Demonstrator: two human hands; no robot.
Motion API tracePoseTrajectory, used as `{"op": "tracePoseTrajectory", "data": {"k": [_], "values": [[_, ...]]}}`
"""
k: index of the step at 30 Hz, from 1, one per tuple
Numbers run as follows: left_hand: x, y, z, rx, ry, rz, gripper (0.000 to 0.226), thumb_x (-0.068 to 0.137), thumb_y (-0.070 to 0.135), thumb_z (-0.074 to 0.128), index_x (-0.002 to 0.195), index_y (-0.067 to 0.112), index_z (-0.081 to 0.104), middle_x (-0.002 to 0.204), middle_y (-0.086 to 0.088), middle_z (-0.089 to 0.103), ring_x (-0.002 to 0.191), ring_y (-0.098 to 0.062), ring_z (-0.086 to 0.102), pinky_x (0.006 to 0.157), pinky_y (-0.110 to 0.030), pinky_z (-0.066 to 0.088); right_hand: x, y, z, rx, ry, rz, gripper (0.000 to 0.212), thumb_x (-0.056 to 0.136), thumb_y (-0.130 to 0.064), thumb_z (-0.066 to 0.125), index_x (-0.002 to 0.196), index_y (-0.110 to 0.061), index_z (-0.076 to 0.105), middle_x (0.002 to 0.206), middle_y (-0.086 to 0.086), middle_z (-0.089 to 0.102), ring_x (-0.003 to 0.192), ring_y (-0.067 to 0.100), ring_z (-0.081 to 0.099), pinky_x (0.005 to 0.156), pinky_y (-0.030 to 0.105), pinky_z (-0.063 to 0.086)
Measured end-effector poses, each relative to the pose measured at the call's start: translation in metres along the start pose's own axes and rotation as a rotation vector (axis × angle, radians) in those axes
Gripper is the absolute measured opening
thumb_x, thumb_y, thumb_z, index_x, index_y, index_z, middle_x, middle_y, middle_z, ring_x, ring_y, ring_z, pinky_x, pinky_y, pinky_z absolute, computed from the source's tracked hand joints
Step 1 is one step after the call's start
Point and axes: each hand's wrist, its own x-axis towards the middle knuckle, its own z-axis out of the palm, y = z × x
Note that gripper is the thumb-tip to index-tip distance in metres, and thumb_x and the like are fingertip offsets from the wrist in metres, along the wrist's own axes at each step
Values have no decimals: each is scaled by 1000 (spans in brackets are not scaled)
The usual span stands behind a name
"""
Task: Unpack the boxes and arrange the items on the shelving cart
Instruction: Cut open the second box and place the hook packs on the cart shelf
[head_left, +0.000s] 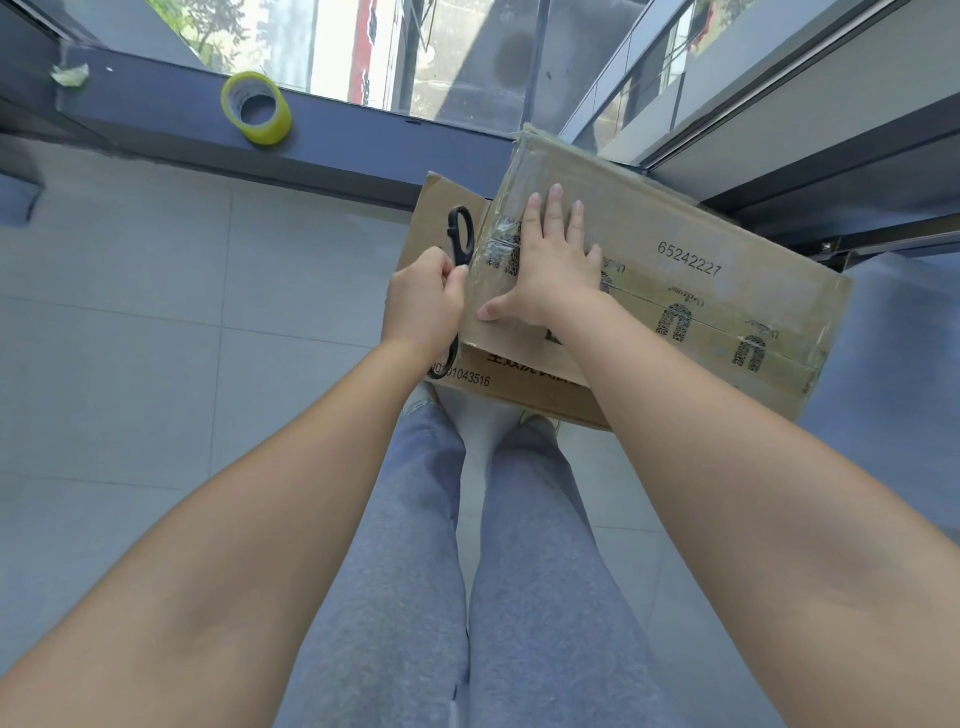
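A taped brown cardboard box (691, 291) lies on top of a second cardboard box (524, 384) on the floor by the window. The top box is sealed with clear printed tape and carries the number 65242227. My right hand (553, 260) lies flat on the left end of its lid, fingers spread. My left hand (426, 304) is closed around black scissors (461, 236) at the box's left edge. One black handle loop sticks up above my fist, and the blades are hidden behind my hand and the box.
A roll of yellow-green tape (256, 106) and a crumpled scrap (71, 74) sit on the dark window sill (363, 140). Grey tiled floor (130, 338) spreads to the left. A sliding door track (831, 171) runs at the right. My legs stand just before the boxes.
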Motion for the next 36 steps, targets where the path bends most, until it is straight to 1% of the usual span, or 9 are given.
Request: {"op": "tracePoseTrajectory", "data": {"k": [6,13,19,21,24,29,32,36], "values": [[9,6,4,15,13,34,20,95,26,48,81,11,51,80,-13,67,81,-31,59,74,-39,48,0,1,3,6,17,-6,130,66,-56,75,147,-14,-18,154,5,-26,142,30,-19,114,52,10],[15,12,-1,61,-17,69,22,95,26,48,85,8,54,81,-13,66,78,-31,59,71,-38,49,1,0,2,8,11,-1,131,66,-56,75,147,-14,-19,154,5,-27,142,30,-20,114,52,11],[14,16,-4,55,-20,86,21,96,26,47,84,9,52,81,-13,65,77,-31,58,70,-39,49,1,0,1,12,5,0,131,66,-55,75,147,-13,-19,154,6,-26,142,30,-20,114,52,11],[15,20,-5,96,-40,105,21,96,26,46,84,9,50,82,-14,63,75,-31,54,68,-38,47,1,0,1,14,2,2,131,66,-55,76,147,-13,-19,154,6,-26,142,30,-20,114,52,11],[16,25,-9,181,-62,146,17,97,21,45,85,9,46,83,-15,57,73,-28,45,65,-36,39,2,-1,1,12,0,5,132,65,-55,76,147,-13,-19,154,5,-27,142,30,-20,114,52,12],[11,28,-12,293,-107,204,14,97,17,42,86,8,42,90,-21,59,74,-29,40,62,-34,31,1,-2,4,14,-2,10,132,65,-55,76,147,-13,-19,153,5,-27,142,30,-20,114,52,12],[6,25,-11,320,-124,213,15,97,16,41,85,9,37,91,-23,59,73,-30,41,62,-34,30,0,-3,6,9,-2,14,133,64,-56,76,147,-13,-19,153,5,-28,142,30,-20,114,52,12],[-4,16,-10,350,-137,229,16,97,15,40,84,9,34,90,-24,58,81,-39,51,62,-34,28,0,-5,7,6,-2,15,133,65,-55,77,147,-13,-19,153,6,-28,142,31,-19,114,52,12]]}}
